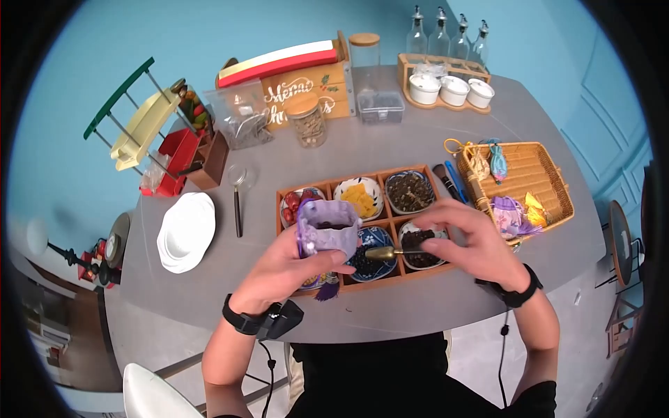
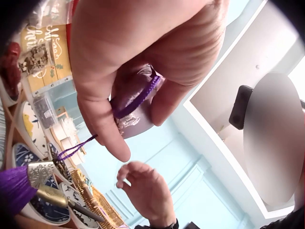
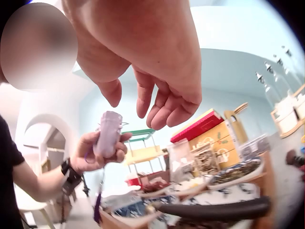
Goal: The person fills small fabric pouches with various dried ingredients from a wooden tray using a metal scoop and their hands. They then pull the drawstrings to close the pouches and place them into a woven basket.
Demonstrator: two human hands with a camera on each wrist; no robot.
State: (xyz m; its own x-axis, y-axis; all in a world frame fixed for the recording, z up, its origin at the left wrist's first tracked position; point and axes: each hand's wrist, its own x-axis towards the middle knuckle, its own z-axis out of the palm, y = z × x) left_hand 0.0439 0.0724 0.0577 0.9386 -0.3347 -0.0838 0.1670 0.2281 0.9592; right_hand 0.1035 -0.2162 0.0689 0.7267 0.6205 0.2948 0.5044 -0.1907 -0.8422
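My left hand (image 1: 279, 275) grips a lilac drawstring pouch (image 1: 338, 237) with its mouth up and some dark filling inside. A purple tassel (image 1: 326, 290) hangs below it. My right hand (image 1: 474, 240) holds nothing; its fingers are loosely bent, with a gap between thumb and fingertips in the right wrist view. Below it, a small brass scoop (image 1: 380, 253) with a dark handle (image 3: 219, 210) lies across the divided wooden tray (image 1: 383, 282). A blue patterned bowl (image 1: 369, 275) of dark berries and a bowl of dark reddish pieces (image 1: 417, 259) sit under the scoop.
Other tray bowls hold red dates (image 1: 289, 209), yellow pieces (image 1: 359, 200) and dried leaves (image 1: 410, 191). A wicker basket (image 1: 557, 177) with small pouches stands right, beside a brush (image 1: 444, 175). White dishes (image 1: 185, 233) and a strainer (image 1: 237, 202) lie left; jars and a wooden box (image 1: 334, 80) stand behind.
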